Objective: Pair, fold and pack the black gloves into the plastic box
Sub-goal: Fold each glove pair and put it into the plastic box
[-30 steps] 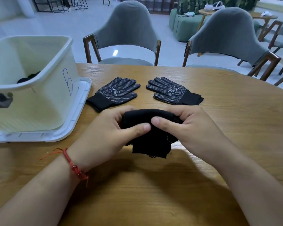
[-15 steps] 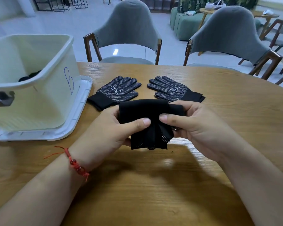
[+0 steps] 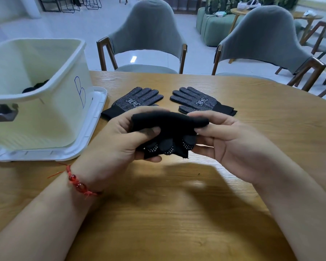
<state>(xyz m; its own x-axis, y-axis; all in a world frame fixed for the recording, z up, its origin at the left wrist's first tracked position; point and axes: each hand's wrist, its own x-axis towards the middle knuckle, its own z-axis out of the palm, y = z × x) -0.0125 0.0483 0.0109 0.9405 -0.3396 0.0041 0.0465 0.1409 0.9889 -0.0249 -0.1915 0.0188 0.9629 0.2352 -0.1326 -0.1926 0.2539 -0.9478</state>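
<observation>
Place: probably an office lounge.
Seating: grey chairs (image 3: 145,29) behind the wooden table (image 3: 177,213); green sofa (image 3: 213,29) farther behind it.

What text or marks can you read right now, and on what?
"B": blue handwriting on the plastic box wall.
Framed white logo on the glove nearer the box: too blurred to read.
Same logo on the farther glove: too blurred.
Held folded gloves: no text shows.

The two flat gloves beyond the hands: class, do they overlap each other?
No: the left flat glove and the right flat glove lie side by side with bare table showing between them.
</observation>
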